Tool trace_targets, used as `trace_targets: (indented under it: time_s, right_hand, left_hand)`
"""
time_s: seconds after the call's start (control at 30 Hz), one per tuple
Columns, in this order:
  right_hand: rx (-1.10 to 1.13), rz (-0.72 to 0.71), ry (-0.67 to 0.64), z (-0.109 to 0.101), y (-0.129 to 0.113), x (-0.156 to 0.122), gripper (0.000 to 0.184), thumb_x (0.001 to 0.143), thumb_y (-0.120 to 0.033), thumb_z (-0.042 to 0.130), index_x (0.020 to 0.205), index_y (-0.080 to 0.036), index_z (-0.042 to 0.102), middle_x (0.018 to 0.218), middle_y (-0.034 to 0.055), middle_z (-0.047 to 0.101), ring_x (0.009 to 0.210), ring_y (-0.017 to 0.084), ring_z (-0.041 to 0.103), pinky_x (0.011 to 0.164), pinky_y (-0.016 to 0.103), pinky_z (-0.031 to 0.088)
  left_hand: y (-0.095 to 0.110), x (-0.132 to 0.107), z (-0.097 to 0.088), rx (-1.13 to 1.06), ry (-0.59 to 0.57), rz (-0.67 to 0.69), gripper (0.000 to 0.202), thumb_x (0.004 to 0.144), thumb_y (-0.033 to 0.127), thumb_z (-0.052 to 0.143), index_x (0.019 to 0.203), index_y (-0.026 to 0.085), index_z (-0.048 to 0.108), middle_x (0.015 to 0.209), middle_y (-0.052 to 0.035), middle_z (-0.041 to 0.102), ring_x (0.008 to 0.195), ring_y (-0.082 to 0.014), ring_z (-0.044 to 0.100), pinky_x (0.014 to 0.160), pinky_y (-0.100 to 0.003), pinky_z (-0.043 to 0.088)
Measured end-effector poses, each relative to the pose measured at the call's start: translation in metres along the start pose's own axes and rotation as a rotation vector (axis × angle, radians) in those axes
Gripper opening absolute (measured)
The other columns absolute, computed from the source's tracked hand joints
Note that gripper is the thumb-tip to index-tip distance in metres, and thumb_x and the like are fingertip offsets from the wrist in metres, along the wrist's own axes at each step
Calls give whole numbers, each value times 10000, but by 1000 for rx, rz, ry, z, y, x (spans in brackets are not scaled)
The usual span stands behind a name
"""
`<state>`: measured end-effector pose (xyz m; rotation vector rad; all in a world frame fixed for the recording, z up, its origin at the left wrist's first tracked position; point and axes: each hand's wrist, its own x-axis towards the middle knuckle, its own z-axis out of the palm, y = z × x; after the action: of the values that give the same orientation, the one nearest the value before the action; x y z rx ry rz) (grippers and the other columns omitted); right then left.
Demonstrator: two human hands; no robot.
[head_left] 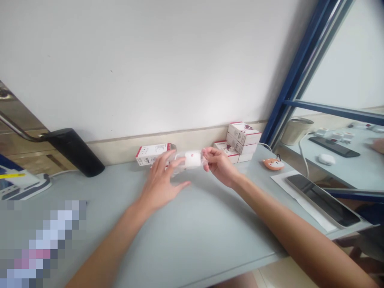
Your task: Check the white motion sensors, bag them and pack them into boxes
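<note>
This is an office-style workroom: the left hand (159, 186) and right hand (220, 166) are over a pale grey desk (192, 240) against a white wall (135, 68). Stacked red-and-white product boxes (243, 140) stand just beyond the right hand, with a dark tablet (322, 200) to its right. Farther right, past a blue-framed glass partition (295, 72), a second desk (360, 172) holds a black keyboard (334, 147) and white mouse (326, 159).

White wall (135, 60) behind pale grey desk (210, 244); beige skirting strip (120, 147); blue metal window frame (295, 74) at right; tiled floor (279, 274) below.
</note>
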<state>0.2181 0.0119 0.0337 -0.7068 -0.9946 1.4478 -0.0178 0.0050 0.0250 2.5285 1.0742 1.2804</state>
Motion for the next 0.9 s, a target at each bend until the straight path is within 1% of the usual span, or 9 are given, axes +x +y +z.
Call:
trace_targets:
  time_s: [0.1,0.17,0.27,0.37,0.47,0.63,0.77,0.83,0.9]
  right_hand:
    - [27,125,-97,0,0,-2,189,756,-238,829,839,-184,668,689,-38,568,503,84,467,515,253,402]
    - [50,147,-118,0,-1,-3,199,763,-229,846,879,-178,692,731,-31,595,529,78,485,534,239,428]
    - [66,102,-76,-1,0,-1,242,764,-258,878,930,-167,727,756,-19,624,567,77,509,563,225,463]
    - [13,86,-47,-2,3,1,293,761,-336,898,941,-160,747,702,-20,614,597,90,533,583,226,491]
    - [-112,64,-85,-1,5,1,350,755,-432,904,893,-155,741,728,-3,644,659,107,594,629,246,538]
    - [-366,-6,-179,-4,10,2,428,816,-563,826,838,-170,657,766,23,703,641,140,653,630,309,556]
    - [-578,-59,-203,-11,15,4,305,917,-468,728,880,-185,619,748,22,717,632,142,642,638,303,510]
    - [-695,-87,-186,-12,17,4,212,952,-390,658,878,-197,610,755,15,712,651,144,631,637,293,484]
    - [-800,-133,-171,-13,16,3,156,960,-333,607,865,-209,608,756,8,702,674,148,623,648,290,468]
  left_hand:
    - [-15,-1,1,5,-31,6,555,877,210,730,1401,336,595,1503,-103,554,1442,-333,490,1207,-542,368]
    - [-20,-3,2,-34,-21,41,538,920,182,667,1428,328,568,1488,-106,560,1428,-298,511,1196,-485,394]
    - [-18,-3,3,-90,-17,42,535,895,280,756,1405,317,598,1469,-106,587,1397,-300,543,1174,-441,419]
    - [-11,-3,3,-172,-28,-97,495,876,377,789,1348,303,658,1336,-90,698,1239,-295,647,1096,-405,474]
    - [-6,-2,1,-262,27,-288,413,897,470,745,1255,265,709,1293,-84,733,1175,-295,671,1018,-363,505]
    - [-1,3,-2,-406,87,-525,506,858,629,724,1157,221,730,1052,-82,767,855,-244,703,724,-300,554]
    - [3,8,-4,-503,95,-655,607,799,658,768,1191,197,723,905,-69,747,701,-213,661,551,-278,519]
    - [3,10,-5,-532,44,-730,627,807,666,755,1209,186,722,860,-64,750,599,-186,629,504,-275,485]
    - [2,11,-7,-552,-27,-772,598,852,679,701,1155,165,740,759,-58,738,519,-163,591,498,-273,458]
